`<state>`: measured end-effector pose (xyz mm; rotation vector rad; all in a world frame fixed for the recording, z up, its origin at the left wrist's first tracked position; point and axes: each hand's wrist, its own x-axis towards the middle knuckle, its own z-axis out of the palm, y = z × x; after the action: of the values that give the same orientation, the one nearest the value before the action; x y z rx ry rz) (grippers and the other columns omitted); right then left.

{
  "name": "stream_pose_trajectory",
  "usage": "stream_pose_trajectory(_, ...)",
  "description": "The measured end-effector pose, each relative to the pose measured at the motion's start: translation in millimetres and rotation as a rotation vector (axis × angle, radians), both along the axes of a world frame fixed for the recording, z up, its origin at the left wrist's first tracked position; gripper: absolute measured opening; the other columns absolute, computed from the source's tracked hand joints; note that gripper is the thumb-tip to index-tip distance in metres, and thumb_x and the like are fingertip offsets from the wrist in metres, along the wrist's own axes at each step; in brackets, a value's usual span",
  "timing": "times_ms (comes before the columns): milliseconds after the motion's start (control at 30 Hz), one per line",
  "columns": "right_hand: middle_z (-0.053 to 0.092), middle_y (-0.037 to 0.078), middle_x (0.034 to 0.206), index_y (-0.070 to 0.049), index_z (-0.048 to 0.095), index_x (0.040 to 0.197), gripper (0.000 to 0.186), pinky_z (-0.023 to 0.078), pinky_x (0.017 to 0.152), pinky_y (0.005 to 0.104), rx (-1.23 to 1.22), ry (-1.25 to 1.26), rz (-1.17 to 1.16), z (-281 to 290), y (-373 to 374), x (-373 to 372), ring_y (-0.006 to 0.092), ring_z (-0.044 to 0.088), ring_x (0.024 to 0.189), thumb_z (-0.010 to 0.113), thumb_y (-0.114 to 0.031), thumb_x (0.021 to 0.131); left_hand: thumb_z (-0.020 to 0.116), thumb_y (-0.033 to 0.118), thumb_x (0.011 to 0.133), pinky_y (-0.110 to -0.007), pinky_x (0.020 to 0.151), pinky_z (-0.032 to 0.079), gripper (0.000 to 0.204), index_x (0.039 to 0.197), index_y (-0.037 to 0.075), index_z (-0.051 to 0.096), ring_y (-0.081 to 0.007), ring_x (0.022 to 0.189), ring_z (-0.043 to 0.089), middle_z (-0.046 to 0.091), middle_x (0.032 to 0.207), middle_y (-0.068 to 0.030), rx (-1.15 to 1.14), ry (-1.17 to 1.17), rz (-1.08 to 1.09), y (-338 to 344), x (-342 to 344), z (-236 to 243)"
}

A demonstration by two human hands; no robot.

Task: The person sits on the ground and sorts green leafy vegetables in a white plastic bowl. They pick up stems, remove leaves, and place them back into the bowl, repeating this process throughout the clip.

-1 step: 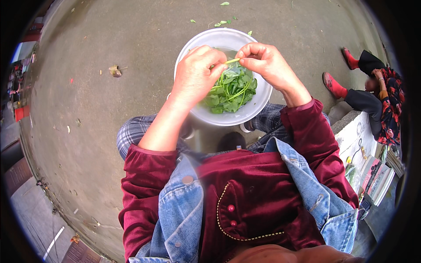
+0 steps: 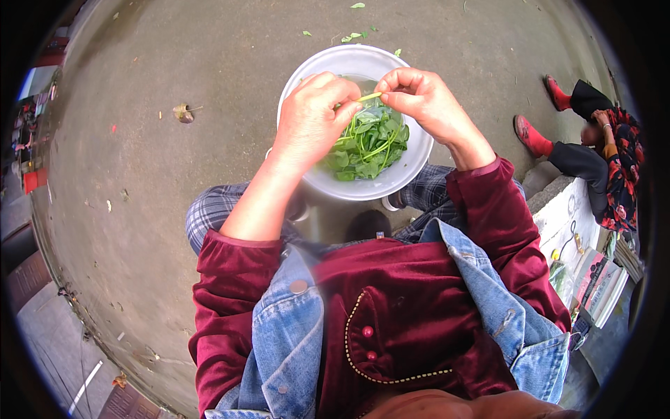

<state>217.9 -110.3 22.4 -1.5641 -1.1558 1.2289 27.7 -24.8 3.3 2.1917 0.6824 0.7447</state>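
Left hand [image 2: 314, 119]: thumb and forefinger pinched together on the left end of a stem [image 2: 370, 96]. Right hand [image 2: 424, 103]: thumb and forefinger clamped on the right end of the same stem. Stem: short, slim, yellow-green, nearly level with a slight rise to the right; suspended over the far half of a basin [image 2: 419, 150]. Basin: round, whitish, wide-rimmed; positioned in front of plaid trousers [image 2: 211, 204]. Inside the basin: leafy greens [image 2: 373, 145], loosely heaped; leaves broad and mid to dark green, stalks thin, lighter green, crossed over one another. Beyond the basin: green leaf scraps [image 2: 353, 36] on grey ground [image 2: 139, 209]. Well to the left: one dry brown leaf [image 2: 183, 113]. Far right: another person [image 2: 592, 171], in red footwear [image 2: 534, 137] and a floral top [image 2: 620, 174]. Below, near the right edge: a printed item [image 2: 597, 285] in pink, black and white; print too small to read.
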Motion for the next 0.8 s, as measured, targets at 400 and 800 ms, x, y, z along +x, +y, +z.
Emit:
stream_pose_trajectory(400,0.060,-0.003,0.086,-0.004,0.063,0.087,0.004,0.041,0.079,0.0224,-0.002,0.105,-0.002,-3.4,1.0,-0.4,0.0058,0.052,0.084,0.065,-0.007,0.085,0.073,0.004,0.074,-0.027,0.062,0.050,0.013,0.085,0.004,0.066,-0.0134,0.068,0.060,0.061,0.077,-0.0032,-0.018,0.005,-0.008,-0.8,-0.4,-0.5)
stream_pose_trajectory(800,0.060,-0.003,0.086,-0.007,0.061,0.084,0.004,0.043,0.081,0.0242,-0.054,0.392,-0.052,-8.8,3.3,-3.9,0.0072,0.055,0.084,0.062,-0.010,0.083,0.073,0.007,0.079,-0.023,0.064,0.049,0.012,0.089,0.004,0.067,-0.0074,0.073,0.059,0.064,0.081,-0.0008,-0.420,-0.073,-0.010,-3.6,1.4,-8.1)
